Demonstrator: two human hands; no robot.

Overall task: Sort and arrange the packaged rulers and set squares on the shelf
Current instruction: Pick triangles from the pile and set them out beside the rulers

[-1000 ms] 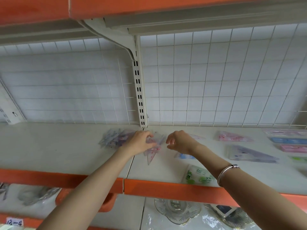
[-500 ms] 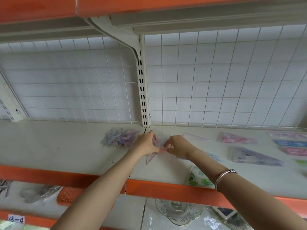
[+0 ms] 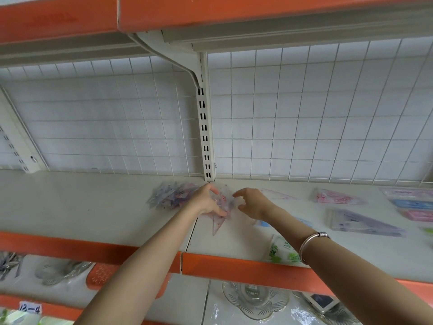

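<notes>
White shelf [image 3: 70, 207], with an orange front edge. At its back stands a white post [image 3: 204, 137] with slots. Just left of the foot of the post lies a messy pile [image 3: 172, 195] of packed set squares. Right below the post, the left hand [image 3: 207, 201] grips a clear pink set square [image 3: 220, 222]. The thumb is under it and the fingers curl over its top. Its point sticks out toward the front edge. Just right of the post, the right hand [image 3: 251, 202] hovers beside the set square, fingers apart and a little bent, holding nothing. Farther right of the post lie a green pack [image 3: 283, 252], a pink pack [image 3: 337, 197], a purple pack [image 3: 360, 222] and some ruler packs [image 3: 412, 204].
</notes>
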